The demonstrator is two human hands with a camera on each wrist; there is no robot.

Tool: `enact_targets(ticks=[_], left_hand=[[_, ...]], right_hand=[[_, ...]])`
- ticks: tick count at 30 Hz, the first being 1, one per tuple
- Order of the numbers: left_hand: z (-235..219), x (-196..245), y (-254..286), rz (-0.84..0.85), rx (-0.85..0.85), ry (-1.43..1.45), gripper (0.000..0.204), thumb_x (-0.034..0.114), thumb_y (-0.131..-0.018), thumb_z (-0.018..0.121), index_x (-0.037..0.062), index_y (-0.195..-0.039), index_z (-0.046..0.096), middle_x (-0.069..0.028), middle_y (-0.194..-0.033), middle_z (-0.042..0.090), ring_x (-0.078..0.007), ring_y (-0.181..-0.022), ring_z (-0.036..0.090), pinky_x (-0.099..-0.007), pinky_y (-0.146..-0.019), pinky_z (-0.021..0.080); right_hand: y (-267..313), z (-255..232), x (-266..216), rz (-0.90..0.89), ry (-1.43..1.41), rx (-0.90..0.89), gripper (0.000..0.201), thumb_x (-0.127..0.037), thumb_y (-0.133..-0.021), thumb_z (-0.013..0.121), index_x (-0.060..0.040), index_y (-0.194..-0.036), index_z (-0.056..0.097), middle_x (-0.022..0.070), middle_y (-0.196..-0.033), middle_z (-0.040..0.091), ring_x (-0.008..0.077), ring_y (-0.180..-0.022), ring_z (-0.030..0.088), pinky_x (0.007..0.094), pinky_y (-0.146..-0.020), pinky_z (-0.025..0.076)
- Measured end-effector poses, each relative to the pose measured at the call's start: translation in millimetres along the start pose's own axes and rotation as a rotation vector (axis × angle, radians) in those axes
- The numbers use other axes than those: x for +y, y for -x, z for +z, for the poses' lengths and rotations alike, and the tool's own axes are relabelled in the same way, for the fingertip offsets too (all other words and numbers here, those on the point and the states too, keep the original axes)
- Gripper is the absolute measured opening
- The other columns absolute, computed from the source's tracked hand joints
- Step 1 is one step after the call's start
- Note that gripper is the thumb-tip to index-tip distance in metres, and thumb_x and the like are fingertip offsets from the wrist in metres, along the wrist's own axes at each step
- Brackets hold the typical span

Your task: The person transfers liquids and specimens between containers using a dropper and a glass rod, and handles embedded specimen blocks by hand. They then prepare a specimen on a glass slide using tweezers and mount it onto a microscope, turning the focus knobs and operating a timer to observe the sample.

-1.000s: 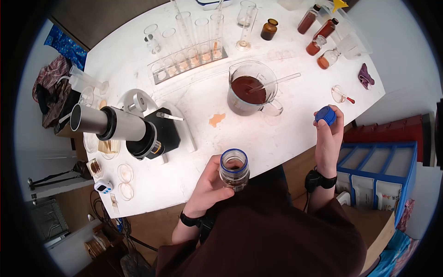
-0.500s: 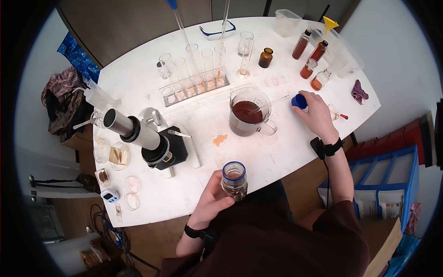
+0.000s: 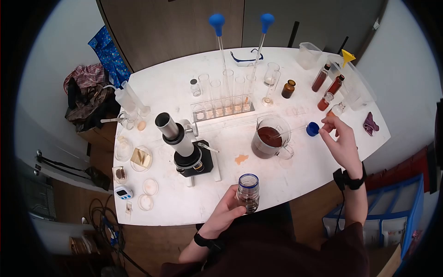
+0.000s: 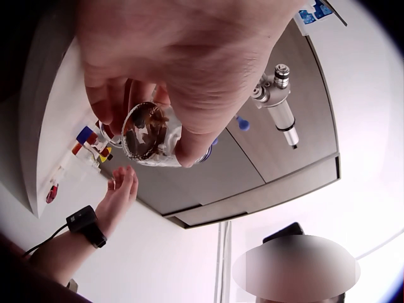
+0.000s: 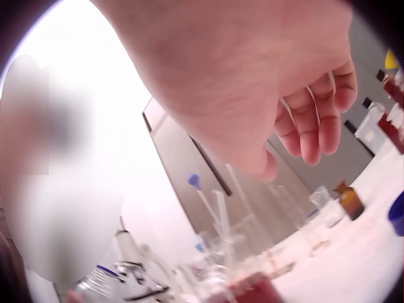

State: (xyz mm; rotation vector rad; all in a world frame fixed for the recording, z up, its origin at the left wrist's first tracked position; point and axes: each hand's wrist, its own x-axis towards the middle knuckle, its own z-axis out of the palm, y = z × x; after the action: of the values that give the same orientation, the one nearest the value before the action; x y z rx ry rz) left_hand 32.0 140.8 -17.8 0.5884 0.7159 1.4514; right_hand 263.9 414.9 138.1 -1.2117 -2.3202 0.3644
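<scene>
The left hand point(image 3: 224, 215) grips an open glass bottle point(image 3: 249, 194) with a blue rim at the table's front edge. Seen from below in the left wrist view, dark pieces lie inside that bottle point(image 4: 146, 131). A blue cap point(image 3: 313, 129) rests on the table, its hollow side showing, just left of the right hand point(image 3: 342, 144). Nothing is held in the right hand, whose fingers are loosely bent in the right wrist view. Between the hands stands a glass beaker point(image 3: 269, 150) of dark red-brown liquid with a glass rod point(image 3: 294, 131) leaning in it.
A microscope point(image 3: 187, 150) stands left of the beaker. Behind are a test tube rack point(image 3: 224, 112) with tall pipettes, a measuring cylinder point(image 3: 271, 87) and an amber bottle point(image 3: 288, 89). Several red-liquid bottles stand back right, near a purple cloth point(image 3: 370, 123). Petri dishes point(image 3: 150, 186) lie at the left.
The right hand has brought the blue cap from beside the table's right edge onto the table and let go of it. The left hand still grips the bottle; the head view has shifted.
</scene>
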Motion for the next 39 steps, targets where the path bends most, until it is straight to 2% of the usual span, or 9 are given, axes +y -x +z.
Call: enact_targets(ticks=[3,6,8,11,18,20,22,28,39], left_hand=[[3.7,2.3,-1.3,-0.008,-0.001,0.008,0.094,0.04,-0.088,0.082,0.0025,-0.157,0.029,-0.0151,-0.146,0.054,-0.0256,-0.137,0.052,-0.0407,-0.116,0.04],[4.2,1.3,-1.2,-0.008,0.006,0.006,0.093,0.039,-0.089,0.082,0.0037,-0.157,0.029,-0.0153,-0.146,0.054,-0.026,-0.137,0.052,-0.0414,-0.116,0.04],[2.1,0.5,-0.3,0.001,0.011,-0.003,0.092,0.039,-0.089,0.081,0.0044,-0.157,0.03,-0.0154,-0.146,0.054,-0.0263,-0.137,0.052,-0.0419,-0.116,0.04],[3.7,0.7,0.5,0.062,-0.034,0.047,0.073,0.023,-0.095,0.076,0.004,-0.152,0.034,-0.01,-0.145,0.054,-0.0212,-0.137,0.051,-0.0398,-0.117,0.038],[-7.7,-12.2,2.7,0.06,-0.019,0.053,0.074,0.022,-0.097,0.073,0.004,-0.156,0.031,-0.011,-0.148,0.051,-0.0215,-0.139,0.048,-0.0405,-0.119,0.034],[-4.2,-8.5,2.4,0.074,-0.054,0.022,0.074,0.028,-0.105,0.064,0.0203,-0.165,0.023,-0.0144,-0.162,0.037,-0.0279,-0.151,0.033,-0.0283,-0.123,0.021],[-7.2,4.0,-12.6,0.1,-0.077,-0.004,0.074,0.028,-0.104,0.065,0.0201,-0.165,0.023,-0.0143,-0.162,0.037,-0.0278,-0.151,0.033,-0.0285,-0.123,0.022],[-0.7,22.0,-26.9,0.12,-0.104,-0.046,0.074,0.027,-0.104,0.065,0.0186,-0.164,0.023,-0.0141,-0.16,0.038,-0.0273,-0.15,0.034,-0.0298,-0.123,0.022],[3.4,0.6,-18.1,0.069,-0.096,-0.012,0.074,0.026,-0.102,0.067,0.0159,-0.162,0.024,-0.0137,-0.158,0.04,-0.0264,-0.148,0.036,-0.032,-0.123,0.024]], right_hand=[[21.7,-47.1,-57.9,-0.224,-0.414,-0.209,0.022,-0.006,-0.088,0.068,-0.0029,-0.109,0.069,0.0026,-0.085,0.072,0.0118,-0.08,0.066,0.0261,-0.07,0.046],[25.3,-81.1,-106.4,-0.526,-0.594,-0.508,0.023,-0.007,-0.086,0.071,-0.0018,-0.109,0.071,0.0069,-0.085,0.073,0.0208,-0.075,0.071,0.0316,-0.066,0.052],[18.9,-84.6,-128.9,-0.74,-0.669,-0.588,0.023,-0.005,-0.088,0.072,-0.0013,-0.111,0.072,0.0083,-0.085,0.071,0.0259,-0.073,0.069,0.0339,-0.064,0.054],[10.2,-83.7,-155.7,-0.885,-0.73,-0.595,0.018,-0.002,-0.089,0.07,0.0024,-0.106,0.075,0.0092,-0.084,0.075,0.0219,-0.067,0.07,0.0313,-0.06,0.054],[-15.0,-87.3,-205.6,-0.903,-0.771,-0.726,0.023,-0.005,-0.094,0.068,-0.0027,-0.117,0.072,0.007,-0.096,0.073,0.0201,-0.073,0.069,0.0297,-0.062,0.053],[-19.9,-90.7,-225.0,-0.964,-0.778,-0.757,0.023,-0.006,-0.095,0.067,-0.0027,-0.118,0.071,0.0068,-0.098,0.072,0.0195,-0.074,0.069,0.0294,-0.062,0.052],[-22.3,-102.6,-243.5,-1.049,-0.736,-0.892,0.024,-0.016,-0.098,0.066,-0.0038,-0.119,0.071,0.0044,-0.103,0.073,0.016,-0.076,0.069,0.0275,-0.063,0.053],[-32.9,-116.5,-243.7,-1.101,-0.715,-0.822,0.025,-0.016,-0.098,0.066,-0.0036,-0.119,0.071,0.0046,-0.103,0.073,0.016,-0.077,0.069,0.0276,-0.064,0.053],[-30.4,-112.0,-231.8,-1.075,-0.734,-0.79,0.025,-0.018,-0.098,0.066,-0.003,-0.118,0.071,0.005,-0.102,0.073,0.016,-0.077,0.069,0.0277,-0.064,0.053]])
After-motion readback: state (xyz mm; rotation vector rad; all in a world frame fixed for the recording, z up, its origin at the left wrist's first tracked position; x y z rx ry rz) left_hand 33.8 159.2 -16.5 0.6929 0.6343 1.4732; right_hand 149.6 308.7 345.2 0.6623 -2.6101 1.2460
